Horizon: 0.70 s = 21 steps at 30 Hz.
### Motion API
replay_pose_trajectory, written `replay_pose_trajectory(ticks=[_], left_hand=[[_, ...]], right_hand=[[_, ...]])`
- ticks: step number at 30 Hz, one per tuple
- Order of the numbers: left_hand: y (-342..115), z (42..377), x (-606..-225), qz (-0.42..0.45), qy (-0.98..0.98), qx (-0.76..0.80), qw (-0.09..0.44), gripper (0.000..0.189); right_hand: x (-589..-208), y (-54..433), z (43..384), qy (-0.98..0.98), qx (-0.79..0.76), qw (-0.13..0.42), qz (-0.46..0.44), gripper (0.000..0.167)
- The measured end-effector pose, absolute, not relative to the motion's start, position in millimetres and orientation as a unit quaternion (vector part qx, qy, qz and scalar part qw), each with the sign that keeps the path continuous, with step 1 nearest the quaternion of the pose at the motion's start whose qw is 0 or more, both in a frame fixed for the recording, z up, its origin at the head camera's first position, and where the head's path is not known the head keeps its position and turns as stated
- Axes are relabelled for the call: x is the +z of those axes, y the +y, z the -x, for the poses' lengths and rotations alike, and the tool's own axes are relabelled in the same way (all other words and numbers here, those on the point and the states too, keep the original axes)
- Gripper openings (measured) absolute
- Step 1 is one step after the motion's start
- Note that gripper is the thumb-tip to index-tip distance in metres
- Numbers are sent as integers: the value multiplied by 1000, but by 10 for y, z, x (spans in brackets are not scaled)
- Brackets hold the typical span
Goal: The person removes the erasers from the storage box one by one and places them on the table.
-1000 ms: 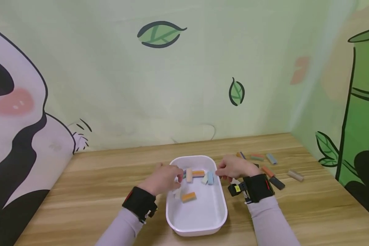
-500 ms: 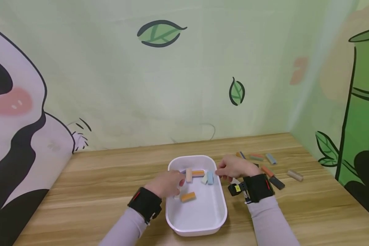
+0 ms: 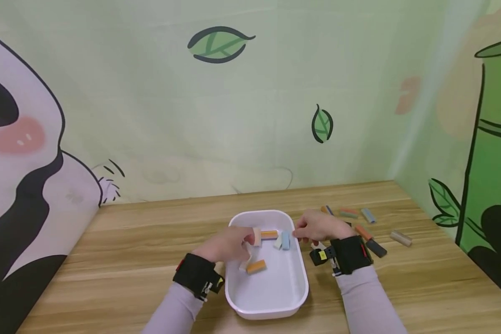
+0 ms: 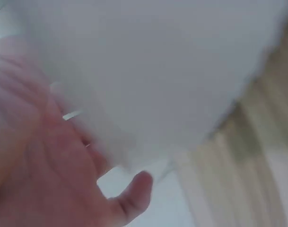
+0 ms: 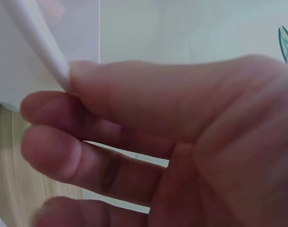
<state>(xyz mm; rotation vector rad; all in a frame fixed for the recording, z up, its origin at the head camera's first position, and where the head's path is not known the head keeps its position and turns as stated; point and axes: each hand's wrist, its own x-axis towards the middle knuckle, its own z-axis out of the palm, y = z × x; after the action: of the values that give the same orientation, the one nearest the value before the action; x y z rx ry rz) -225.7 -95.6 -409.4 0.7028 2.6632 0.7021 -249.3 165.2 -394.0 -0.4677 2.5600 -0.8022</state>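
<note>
Just then, the left hand [image 3: 227,243] had reached slightly farther over the near-left side of the white tray [image 3: 268,314], so that its fingertips came up against the left edge of the peach block [image 3: 257,236] as the head camera saw it. Half a second earlier a whitish piece [image 3: 244,262] had been almost wholly hidden beneath that hand; now it showed, tilted, below the fingers and close to the orange block [image 3: 256,266]. The left grip had its fingers bent downward, but whether they pinched the piece or only touched it could not be told, since the left wrist view was blurred and mostly filled by a pale surface. The right hand [image 3: 322,226] had not moved: its grip was closed tight at thumb and forefinger on the tray's right rim, the other fingers loosely bent. The light blue block [image 3: 285,240] and pale green piece [image 3: 278,243] lay undisturbed inside the tray, and the grey-brown block [image 3: 401,238] and dark block [image 3: 376,248] kept their places on the worktop [image 3: 158,222]. The change seemed to be confined to the tray's left side, suggesting that the left hand was handling the pieces while the right steadied the tray.
</note>
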Motion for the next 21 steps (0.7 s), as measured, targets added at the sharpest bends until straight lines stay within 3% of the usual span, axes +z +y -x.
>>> replay_pose_trajectory(ticks=[5, 9, 16, 21], left_hand=[[-1061, 2258, -3833, -249, 926, 274, 77, 26], [-1270, 2245, -3660, -212, 927, 306, 50, 26], [-1821, 2288, -3712, -129, 908, 396, 39, 52], [-2117, 2262, -3840, -71, 926, 371, 6, 38]], right_hand=[[-3943, 1666, 2499, 923, -279, 203, 171, 22], [-3938, 1667, 2506, 926, -268, 200, 175, 24], [-3940, 1668, 2508, 929, -260, 194, 178, 23], [-3950, 1659, 2517, 930, -260, 196, 170, 23]])
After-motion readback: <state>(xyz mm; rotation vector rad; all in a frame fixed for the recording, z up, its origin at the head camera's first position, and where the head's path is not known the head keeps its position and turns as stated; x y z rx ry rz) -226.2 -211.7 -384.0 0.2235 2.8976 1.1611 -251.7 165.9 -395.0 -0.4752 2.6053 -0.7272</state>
